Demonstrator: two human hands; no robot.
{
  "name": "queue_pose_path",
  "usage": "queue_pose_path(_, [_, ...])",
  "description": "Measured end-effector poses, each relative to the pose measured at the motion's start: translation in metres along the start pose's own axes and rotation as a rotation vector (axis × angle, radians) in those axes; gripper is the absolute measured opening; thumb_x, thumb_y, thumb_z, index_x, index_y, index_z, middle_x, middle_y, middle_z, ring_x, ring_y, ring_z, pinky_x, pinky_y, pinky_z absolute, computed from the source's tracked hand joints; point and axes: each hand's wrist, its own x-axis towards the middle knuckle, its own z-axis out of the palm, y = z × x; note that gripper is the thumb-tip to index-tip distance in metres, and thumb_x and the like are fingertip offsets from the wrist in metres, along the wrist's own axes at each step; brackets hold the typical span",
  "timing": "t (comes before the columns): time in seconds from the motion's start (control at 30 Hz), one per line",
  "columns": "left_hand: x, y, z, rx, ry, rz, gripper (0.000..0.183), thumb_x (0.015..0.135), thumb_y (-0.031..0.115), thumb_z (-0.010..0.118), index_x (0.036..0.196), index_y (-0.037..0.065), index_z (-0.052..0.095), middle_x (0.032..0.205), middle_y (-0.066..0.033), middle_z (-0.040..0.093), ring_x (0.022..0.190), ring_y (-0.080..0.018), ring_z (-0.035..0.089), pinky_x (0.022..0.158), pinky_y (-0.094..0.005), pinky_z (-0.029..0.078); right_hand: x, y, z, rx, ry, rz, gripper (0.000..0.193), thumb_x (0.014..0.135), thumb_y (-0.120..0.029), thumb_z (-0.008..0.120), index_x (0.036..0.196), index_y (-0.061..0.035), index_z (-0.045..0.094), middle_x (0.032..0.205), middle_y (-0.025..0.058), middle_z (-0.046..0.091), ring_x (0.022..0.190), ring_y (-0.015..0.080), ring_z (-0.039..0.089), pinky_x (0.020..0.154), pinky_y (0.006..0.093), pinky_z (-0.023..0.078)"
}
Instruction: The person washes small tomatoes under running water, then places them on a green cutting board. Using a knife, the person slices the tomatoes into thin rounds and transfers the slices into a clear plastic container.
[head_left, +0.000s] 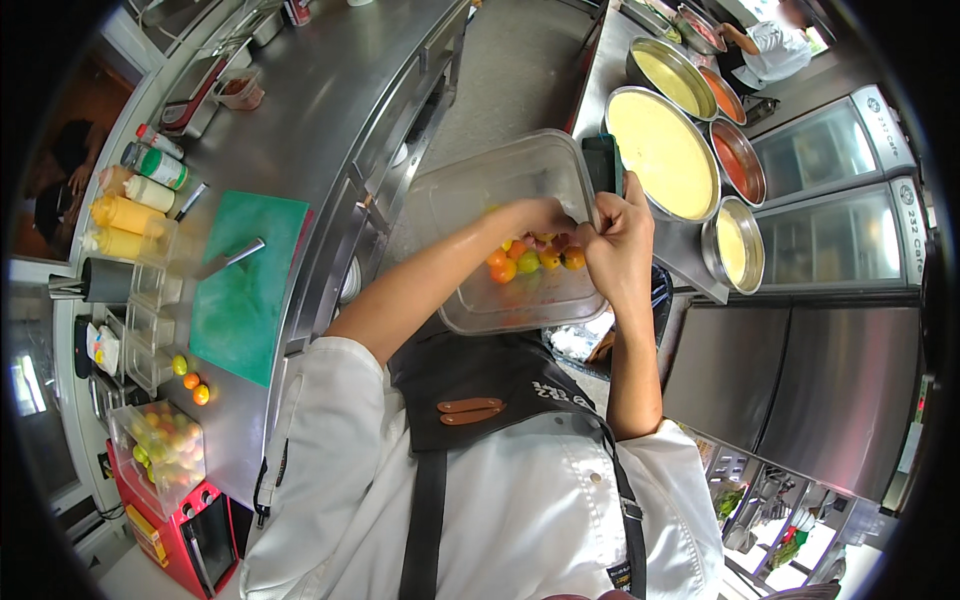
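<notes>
A clear plastic tub (478, 318) is held up, tilted, in front of my apron. Several cherry tomatoes (528, 262), orange, yellow, green and dark red, lie gathered inside it. My left hand (545, 218) reaches down into the tub, fingers curled in at the tomatoes; what they close on is partly hidden. At the tub's right rim, my right hand (615, 235) grips the edge, thumb bent inward. Just above that hand, beside the rim, is a dark green, flat-sided thing (602, 165) whose kind I cannot make out.
On the steel counter at left lie a green cutting board (245, 300) with a knife (235, 257), squeeze bottles (128, 214), loose tomatoes (196, 385) and another tomato-filled tub (160, 450). Large metal bowls of yellow liquid (662, 150) line the right counter. A person (775, 50) works beyond.
</notes>
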Motion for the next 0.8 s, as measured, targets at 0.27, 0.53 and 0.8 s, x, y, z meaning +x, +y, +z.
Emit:
queue_pose_path(0.27, [0.005, 0.004, -0.001, 0.295, -0.313, 0.163, 0.050, 0.083, 0.036, 0.087, 0.123, 0.011, 0.069, 0.081, -0.0028, 0.074, 0.061, -0.0128, 0.061, 0.050, -0.0291, 0.044, 0.003, 0.012, -0.010, -0.030, -0.008, -0.028, 0.036, 0.064, 0.011, 0.069, 0.068, 0.0021, 0.034, 0.078, 0.0142, 0.031, 0.076, 0.0287, 0.040, 0.069, 0.0368, 0.040])
queue_pose_path(0.53, [0.033, 0.000, 0.004, 0.383, -0.157, 0.144, 0.058, 0.084, 0.051, 0.085, 0.114, 0.004, 0.070, 0.080, -0.0043, 0.073, 0.059, -0.0149, 0.063, 0.048, -0.0305, 0.045, 0.003, 0.013, -0.012, 0.020, -0.021, -0.015, 0.026, 0.066, 0.015, 0.062, 0.069, 0.0053, 0.038, 0.089, 0.0185, 0.038, 0.074, 0.0358, 0.045, 0.066, 0.0445, 0.040])
queue_pose_path(0.8, [-0.004, 0.009, -0.035, 0.142, 0.076, 0.147, 0.042, 0.084, 0.046, 0.082, 0.096, 0.007, 0.075, 0.085, -0.0058, 0.078, 0.066, -0.0173, 0.071, 0.055, -0.0397, 0.054, 0.005, 0.010, -0.008, -0.044, -0.006, 0.022, 0.030, 0.066, 0.011, 0.065, 0.069, 0.0039, 0.036, 0.082, 0.0176, 0.035, 0.082, 0.0336, 0.052, 0.073, 0.0366, 0.044])
